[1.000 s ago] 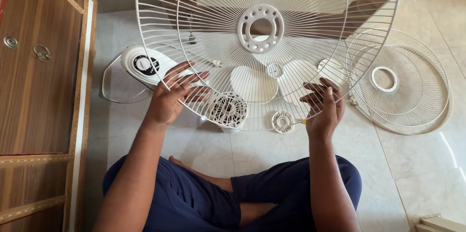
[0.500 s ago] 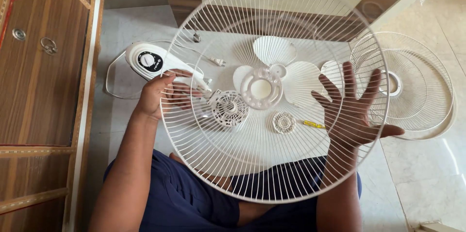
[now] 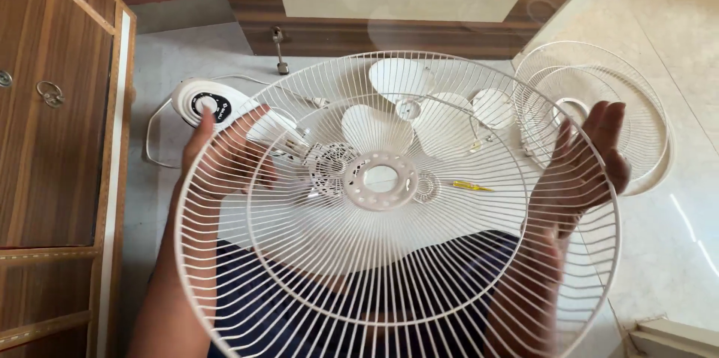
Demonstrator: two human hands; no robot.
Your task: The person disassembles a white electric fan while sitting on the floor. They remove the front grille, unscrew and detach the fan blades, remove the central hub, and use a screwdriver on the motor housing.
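Two hands carry one big white wire guard (image 3: 397,253), held nearly flat between the camera and the person's lap, its domed face toward the camera. It is round, so it has no long axis; what counts is that the hands sit on opposite sides of it, roughly across its middle, both behind the wires. The hub ring (image 3: 380,180) lies about midway between them, so neither hand is clearly nearer the centre.

Left hand (image 3: 225,152) is under the guard's upper left edge, fingers spread loosely with the thumb raised toward the rim. Right hand (image 3: 580,167) is at the upper right edge, palm open and fingers wide, pressed against the wires from outside. Neither hand is closed round a wire as far as can be seen; the guard seems steadied between flat palms.

On the floor (image 3: 659,253) beyond, seen through the mesh: a second guard (image 3: 644,114) to the right, just past the right hand; the blades (image 3: 419,114) near the centre; the fan base (image 3: 202,102) with its dial, just beyond the left hand; the motor housing (image 3: 328,165); a small round cap (image 3: 428,186); and a yellow screwdriver (image 3: 468,186). A wooden cabinet (image 3: 52,126) stands at the left.
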